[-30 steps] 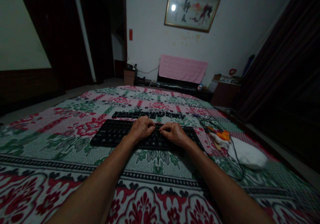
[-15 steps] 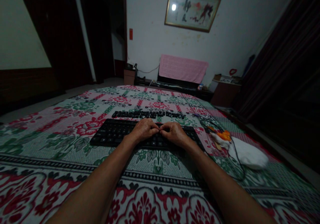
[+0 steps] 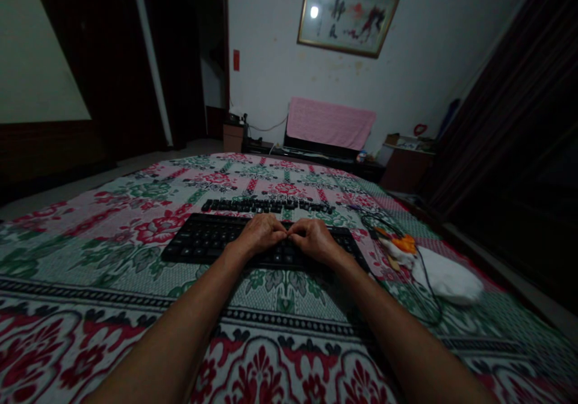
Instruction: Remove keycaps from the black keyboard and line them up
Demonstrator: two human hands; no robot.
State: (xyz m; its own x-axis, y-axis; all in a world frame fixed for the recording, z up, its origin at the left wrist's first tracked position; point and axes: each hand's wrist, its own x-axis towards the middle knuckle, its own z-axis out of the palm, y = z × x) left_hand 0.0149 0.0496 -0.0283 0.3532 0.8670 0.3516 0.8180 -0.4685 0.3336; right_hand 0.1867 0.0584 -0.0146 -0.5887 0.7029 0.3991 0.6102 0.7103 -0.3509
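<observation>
A black keyboard [image 3: 203, 236] lies across the patterned bedspread in front of me. Over its middle, my left hand [image 3: 263, 233] and my right hand [image 3: 313, 239] meet, thumbs and fingertips almost touching. Both hands are closed in a pinch at the keys; whatever is between the fingers, if anything, is too small and dark to make out. Behind the keyboard runs a row of loose black keycaps [image 3: 244, 205]. The keys under my hands are hidden.
The bedspread [image 3: 280, 332] has red, green and white flowers. To the right lie a white cloth bundle [image 3: 451, 277], an orange item [image 3: 404, 244] and a dark cable [image 3: 436, 307]. Farther back, a pink towel [image 3: 332, 124] drapes over a dark screen-like object.
</observation>
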